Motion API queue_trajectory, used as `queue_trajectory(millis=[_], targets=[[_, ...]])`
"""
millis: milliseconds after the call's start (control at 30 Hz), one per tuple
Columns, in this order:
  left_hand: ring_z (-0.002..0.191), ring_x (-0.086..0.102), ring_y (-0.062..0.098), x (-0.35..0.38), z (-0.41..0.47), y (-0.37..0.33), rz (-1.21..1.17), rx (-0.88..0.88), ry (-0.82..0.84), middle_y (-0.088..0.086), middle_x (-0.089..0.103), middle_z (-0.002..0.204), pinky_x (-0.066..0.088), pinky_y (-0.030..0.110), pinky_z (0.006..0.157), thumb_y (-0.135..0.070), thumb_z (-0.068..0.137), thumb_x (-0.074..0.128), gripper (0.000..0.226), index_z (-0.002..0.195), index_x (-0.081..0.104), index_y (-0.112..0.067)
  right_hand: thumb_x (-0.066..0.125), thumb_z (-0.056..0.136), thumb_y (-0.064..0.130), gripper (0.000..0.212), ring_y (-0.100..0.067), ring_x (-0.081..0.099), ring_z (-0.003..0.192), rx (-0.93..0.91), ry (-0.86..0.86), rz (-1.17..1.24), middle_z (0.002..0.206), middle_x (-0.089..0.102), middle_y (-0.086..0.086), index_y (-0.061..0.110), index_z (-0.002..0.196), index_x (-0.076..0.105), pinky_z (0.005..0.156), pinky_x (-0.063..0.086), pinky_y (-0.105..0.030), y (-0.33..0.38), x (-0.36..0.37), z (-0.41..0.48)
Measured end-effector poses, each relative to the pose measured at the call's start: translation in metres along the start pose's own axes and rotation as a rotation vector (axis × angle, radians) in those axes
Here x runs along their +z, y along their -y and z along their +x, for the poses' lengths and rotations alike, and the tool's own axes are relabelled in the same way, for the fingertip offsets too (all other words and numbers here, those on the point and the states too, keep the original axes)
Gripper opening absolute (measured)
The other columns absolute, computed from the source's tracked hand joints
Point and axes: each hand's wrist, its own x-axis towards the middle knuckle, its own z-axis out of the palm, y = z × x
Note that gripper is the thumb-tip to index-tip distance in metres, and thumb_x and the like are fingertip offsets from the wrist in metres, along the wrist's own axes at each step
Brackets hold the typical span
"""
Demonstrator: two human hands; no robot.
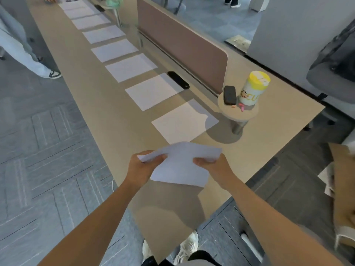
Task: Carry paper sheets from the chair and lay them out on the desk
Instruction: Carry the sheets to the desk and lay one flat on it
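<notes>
Noted odds and ends around the brown divider panel (180,45).
Found a yellow-lidded canister (253,89) upright on a small round shelf (238,115) at the panel's near end, a dark flat case (230,95) lying just beside it and a small pink item (242,108) at the canister's foot. Spotted a black oval grommet (178,80) near the panel's base, grey patterned carpet (48,150) below, brown cardboard (342,189) far right, another person's pale trouser legs (21,52) and sneaker (54,74) far left.

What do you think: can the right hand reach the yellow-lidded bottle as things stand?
Probably not yet: the right hand is busy pinching the sheets, though the way to the bottle looks free.
</notes>
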Motion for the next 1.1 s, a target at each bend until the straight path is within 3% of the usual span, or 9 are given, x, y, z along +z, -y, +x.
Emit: queue_trajectory(millis=[100,267,400,467,533,667,800,967,1100], targets=[[0.073,0.071,0.016,-0.015,0.011,-0.006,-0.062,0.069,0.083,0.015,0.075,0.082,0.057,0.027,0.064,0.005,0.086,0.071,0.005,0.089,0.075,0.004,0.077,0.085,0.013,0.029,-0.012,0.073,0.089,-0.029,-0.045,0.035,0.097,0.077,0.002,0.009,0.114,0.071,0.073,0.058,-0.033,0.011,0.002,-0.006],[0.085,0.073,0.023,-0.036,0.023,0.005,-0.079,0.012,0.286,0.012,0.076,0.096,0.057,0.032,0.067,0.005,0.084,0.073,0.018,0.094,0.077,-0.009,0.081,0.069,0.033,0.030,-0.027,0.070,0.097,-0.015,-0.026,-0.018,0.097,0.075,-0.010,0.018,0.095,0.077,0.076,0.049,-0.040,0.010,0.017,-0.024],[0.089,0.072,0.025,-0.037,0.023,0.010,-0.120,0.022,0.318,0.013,0.076,0.096,0.057,0.037,0.073,-0.008,0.084,0.076,0.012,0.096,0.077,-0.006,0.081,0.078,0.018,0.030,-0.028,0.069,0.105,-0.045,-0.106,0.094,0.106,0.074,-0.015,0.007,0.105,0.076,0.090,0.053,-0.047,0.009,0.033,-0.035],[0.078,0.065,0.022,-0.037,0.022,0.010,-0.131,0.038,0.347,0.012,0.070,0.086,0.051,0.037,0.068,-0.023,0.078,0.079,0.032,0.091,0.072,0.006,0.081,0.076,0.022,0.034,-0.023,0.067,0.102,-0.061,-0.138,0.126,0.104,0.073,-0.018,0.004,0.104,0.074,0.086,0.052,-0.044,0.009,0.040,-0.040],[0.073,0.060,0.020,-0.041,0.023,0.012,-0.093,0.025,0.372,0.007,0.067,0.080,0.047,0.036,0.065,-0.033,0.072,0.080,0.035,0.085,0.072,-0.001,0.081,0.079,0.015,0.022,-0.019,0.068,0.099,-0.053,-0.175,0.152,0.102,0.074,-0.011,0.008,0.099,0.076,0.084,0.052,-0.043,0.006,0.044,-0.045],[0.101,0.071,0.031,-0.052,0.024,0.018,-0.071,0.024,0.420,0.009,0.075,0.105,0.055,0.056,0.087,-0.034,0.072,0.082,0.034,0.102,0.077,-0.018,0.071,0.085,-0.001,0.024,-0.025,0.068,0.109,-0.079,-0.202,0.144,0.111,0.074,-0.011,0.004,0.109,0.073,0.091,0.055,-0.038,-0.003,0.053,-0.056],[0.109,0.069,0.027,-0.057,0.023,0.021,-0.057,-0.012,0.505,0.006,0.075,0.112,0.054,0.051,0.094,-0.037,0.074,0.082,0.039,0.109,0.077,-0.020,0.073,0.086,0.004,0.029,-0.023,0.068,0.111,-0.067,-0.209,0.138,0.114,0.073,-0.010,0.001,0.115,0.071,0.092,0.053,-0.036,-0.004,0.060,-0.061],[0.084,0.069,0.006,-0.054,0.023,0.020,0.112,0.026,0.427,-0.012,0.077,0.090,0.054,0.037,0.076,-0.038,0.081,0.077,0.011,0.088,0.077,-0.047,0.074,0.084,0.005,0.032,-0.024,0.068,0.110,-0.060,-0.280,0.161,0.115,0.073,-0.010,0.003,0.117,0.069,0.093,0.054,-0.040,-0.001,0.066,-0.067],[0.072,0.059,0.012,-0.052,0.033,0.011,0.156,0.079,0.441,-0.011,0.074,0.084,0.048,0.033,0.069,-0.028,0.087,0.075,0.023,0.093,0.076,-0.051,0.081,0.081,0.023,0.032,-0.023,0.071,0.095,-0.079,-0.349,0.114,0.105,0.074,-0.009,0.004,0.106,0.073,0.084,0.055,-0.040,0.007,0.066,-0.073]])
